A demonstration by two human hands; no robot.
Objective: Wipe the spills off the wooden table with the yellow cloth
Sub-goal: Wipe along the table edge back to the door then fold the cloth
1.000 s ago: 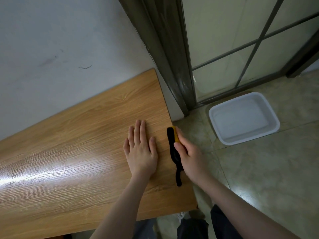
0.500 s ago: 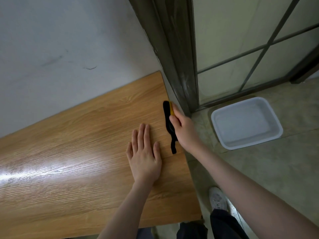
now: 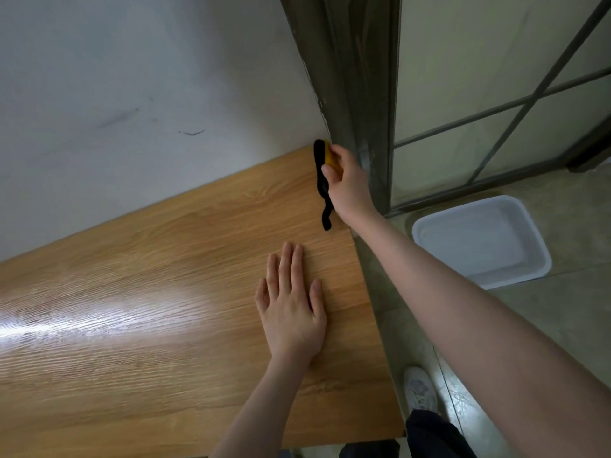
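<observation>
My right hand (image 3: 347, 183) gripping the cloth (image 3: 322, 180), yellow with a black edge, at the table's (image 3: 148, 292) far right corner by the wall (image 3: 132, 77), my left hand (image 3: 291, 312) flat and spread on the wood, white tub (image 3: 479, 241) on the floor.

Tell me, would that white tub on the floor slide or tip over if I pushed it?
The white tub looks low and wide with a flat bottom, so it would probably slide rather than tip. It seems thin plastic with nothing solid visible inside, so it is likely light. The floor tiles look smooth, which should let it glide easily.
</observation>
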